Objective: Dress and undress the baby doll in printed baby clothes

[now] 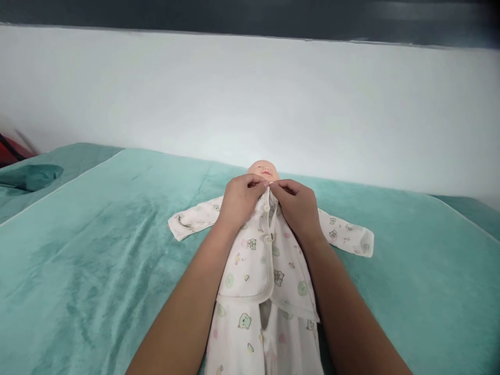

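Note:
A baby doll [262, 169] lies on its back, dressed in a white printed baby jacket [250, 265] and matching printed pants [234, 338]. At the jacket's neckline, just below the doll's chin, my left hand [241, 198] pinches the collar edge from the left. Opposite it, my right hand [299, 205] pinches the other side of the collar, fingertips almost meeting the left ones. Two pale buttons show down the front placket below my fingers. Both jacket sleeves stretch out sideways. The doll's neck is hidden by my hands.
A teal plush cover [97, 250] spreads under the doll, with wrinkles at the left. A white wall [234, 94] rises behind, with a dark band above it. Something red [13, 151] with a black strip shows at the far left edge.

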Motion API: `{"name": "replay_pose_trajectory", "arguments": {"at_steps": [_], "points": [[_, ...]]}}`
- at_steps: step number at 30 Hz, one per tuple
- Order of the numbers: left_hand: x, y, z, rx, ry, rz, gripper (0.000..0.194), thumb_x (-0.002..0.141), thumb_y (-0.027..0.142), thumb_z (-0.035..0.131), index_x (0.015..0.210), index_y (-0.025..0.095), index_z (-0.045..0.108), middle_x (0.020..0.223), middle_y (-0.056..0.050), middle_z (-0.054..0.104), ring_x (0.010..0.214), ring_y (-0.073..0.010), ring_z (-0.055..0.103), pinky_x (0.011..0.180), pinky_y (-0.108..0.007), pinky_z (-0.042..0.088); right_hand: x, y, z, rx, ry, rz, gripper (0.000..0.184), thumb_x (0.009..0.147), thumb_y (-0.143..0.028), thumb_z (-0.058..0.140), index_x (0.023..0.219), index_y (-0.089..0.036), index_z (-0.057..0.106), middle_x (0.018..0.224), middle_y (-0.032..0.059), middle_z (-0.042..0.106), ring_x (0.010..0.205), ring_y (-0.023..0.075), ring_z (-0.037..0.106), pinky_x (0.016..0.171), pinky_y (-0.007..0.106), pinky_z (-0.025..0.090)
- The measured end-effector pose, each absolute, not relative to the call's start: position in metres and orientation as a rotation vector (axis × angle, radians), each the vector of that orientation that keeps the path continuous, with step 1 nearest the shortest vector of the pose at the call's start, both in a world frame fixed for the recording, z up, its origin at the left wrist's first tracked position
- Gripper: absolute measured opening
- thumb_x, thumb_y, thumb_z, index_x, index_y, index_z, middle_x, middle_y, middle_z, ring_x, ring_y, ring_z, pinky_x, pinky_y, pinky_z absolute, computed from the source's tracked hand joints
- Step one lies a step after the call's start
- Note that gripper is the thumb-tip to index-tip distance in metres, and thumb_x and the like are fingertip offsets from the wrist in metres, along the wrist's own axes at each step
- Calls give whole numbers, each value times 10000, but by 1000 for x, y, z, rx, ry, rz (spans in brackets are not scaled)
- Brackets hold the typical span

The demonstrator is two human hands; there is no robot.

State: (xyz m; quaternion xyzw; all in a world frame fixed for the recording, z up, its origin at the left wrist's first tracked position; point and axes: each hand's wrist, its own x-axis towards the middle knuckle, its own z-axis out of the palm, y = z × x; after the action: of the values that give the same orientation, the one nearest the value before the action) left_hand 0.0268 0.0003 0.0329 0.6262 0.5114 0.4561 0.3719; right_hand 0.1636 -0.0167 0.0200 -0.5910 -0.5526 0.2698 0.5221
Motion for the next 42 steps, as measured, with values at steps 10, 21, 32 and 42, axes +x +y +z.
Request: {"name": "replay_pose_trajectory", "arguments": {"at_steps": [10,21,32,42], "points": [[30,2,28,1511,1254,1209,141,801,273,660,823,166,748,788,-18,720,706,-145,599,693,-266,465,165,-15,17,-1340,-1198,726,198,770,-341,632,822,-188,747,910,34,745,872,212,647,801,328,482],[27,1,29,1523,1160,1195,189,817,230,624,895,178,787,937,-35,764,873,-184,656,803,-285,484,168,-13,15,-1364,-1425,785,234,775,-373,648,920,-196,693,811,-2,665,739,164,582,686,300,437],[28,0,30,1335,1169,1158,305,702,177,661,988,177,766,831,-41,729,727,-165,630,655,-272,469,170,-18,17,-1261,-1641,831,236,781,-297,644,999,-243,571,692,-75,489,624,116,448,599,272,356],[27,-5,28,1476,1248,1161,296,707,148,592,953,177,756,783,-8,683,696,-134,578,662,-257,437,172,-11,13,-1286,-1329,865,112,766,-269,609,857,-219,653,725,-40,593,658,125,497,619,270,358]]}}
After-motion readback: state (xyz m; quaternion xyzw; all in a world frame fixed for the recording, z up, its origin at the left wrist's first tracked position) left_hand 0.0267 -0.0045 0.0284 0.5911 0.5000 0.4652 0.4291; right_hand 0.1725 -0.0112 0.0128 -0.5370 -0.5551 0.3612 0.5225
